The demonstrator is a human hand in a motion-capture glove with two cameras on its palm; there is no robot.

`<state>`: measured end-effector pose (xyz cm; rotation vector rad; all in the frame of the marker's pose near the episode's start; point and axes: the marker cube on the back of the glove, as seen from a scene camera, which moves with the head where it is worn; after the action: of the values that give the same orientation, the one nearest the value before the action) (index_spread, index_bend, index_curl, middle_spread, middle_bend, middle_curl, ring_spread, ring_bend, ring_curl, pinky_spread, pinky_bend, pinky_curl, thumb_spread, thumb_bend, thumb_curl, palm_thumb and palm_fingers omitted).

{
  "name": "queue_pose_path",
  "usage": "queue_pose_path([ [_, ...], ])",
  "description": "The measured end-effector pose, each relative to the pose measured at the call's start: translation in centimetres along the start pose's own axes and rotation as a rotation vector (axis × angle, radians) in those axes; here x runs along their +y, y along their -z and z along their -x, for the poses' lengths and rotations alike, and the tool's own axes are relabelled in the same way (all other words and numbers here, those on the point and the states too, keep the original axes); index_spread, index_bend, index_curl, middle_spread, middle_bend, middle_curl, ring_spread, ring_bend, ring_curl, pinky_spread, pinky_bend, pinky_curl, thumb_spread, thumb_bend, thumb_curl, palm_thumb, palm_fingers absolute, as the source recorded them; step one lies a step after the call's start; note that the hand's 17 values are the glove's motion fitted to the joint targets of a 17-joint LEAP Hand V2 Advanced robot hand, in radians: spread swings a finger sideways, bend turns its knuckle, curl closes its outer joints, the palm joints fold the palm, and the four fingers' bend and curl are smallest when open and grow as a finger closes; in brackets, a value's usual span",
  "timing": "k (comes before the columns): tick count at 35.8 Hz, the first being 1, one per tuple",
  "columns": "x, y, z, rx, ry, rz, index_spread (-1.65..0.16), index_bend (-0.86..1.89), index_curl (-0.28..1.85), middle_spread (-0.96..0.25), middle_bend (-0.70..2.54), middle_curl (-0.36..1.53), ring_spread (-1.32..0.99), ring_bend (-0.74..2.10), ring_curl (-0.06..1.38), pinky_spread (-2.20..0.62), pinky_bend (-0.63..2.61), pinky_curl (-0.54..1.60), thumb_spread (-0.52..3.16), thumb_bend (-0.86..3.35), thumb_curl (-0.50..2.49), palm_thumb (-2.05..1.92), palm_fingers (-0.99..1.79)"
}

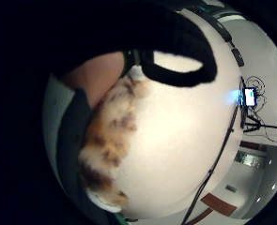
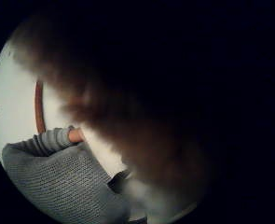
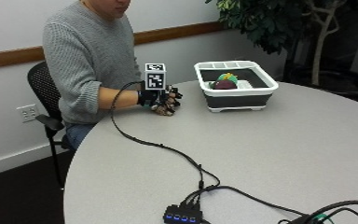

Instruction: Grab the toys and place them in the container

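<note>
furry toy (mostly hidden) inside curled grip, left of container

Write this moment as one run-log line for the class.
right hand: grips furry toy, above table | container: on table, beside hand, toys inside | step: furry toy not yet in container

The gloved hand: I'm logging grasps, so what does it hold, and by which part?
The right hand grips a furry brown-and-white toy, fingers curled round it; which part cannot be told.
</note>
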<state>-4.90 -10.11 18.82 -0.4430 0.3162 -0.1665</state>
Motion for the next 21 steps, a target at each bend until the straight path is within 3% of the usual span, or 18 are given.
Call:
queue_pose_path([
  [7, -0.3, -0.3, -0.1, 0.038, -0.025, -0.070, -0.37, 0.09, 0.25, -0.20, 0.18, 0.31, -0.22, 0.72, 0.40, 0.02, 1.07, 0.38, 1.25, -0.01, 0.33, 0.03, 0.05],
  [13, -1.4, -0.2, -0.1, 0.055, -0.053, -0.238, -0.37, 0.29, 0.29, -0.23, 0.33, 0.35, -0.33, 0.86, 0.42, -0.08, 0.91, 0.31, 1.31, 0.01, 0.34, 0.08, 0.48],
  [16, -2.2, 0.2, -0.7, 0.028, -0.055, -0.300, -0.36, 0.32, 0.29, -0.25, 0.46, 0.40, -0.38, 0.95, 0.44, -0.19, 0.90, 0.29, 1.35, 0.09, 0.38, 0.22, 0.87],
  [21, -2.8, 0.4, -0.7, -0.010, -0.050, -0.314, -0.33, 0.33, 0.35, -0.28, 0.52, 0.46, -0.41, 0.99, 0.48, -0.30, 0.97, 0.34, 1.29, 0.15, 0.46, 0.38, 1.00],
])
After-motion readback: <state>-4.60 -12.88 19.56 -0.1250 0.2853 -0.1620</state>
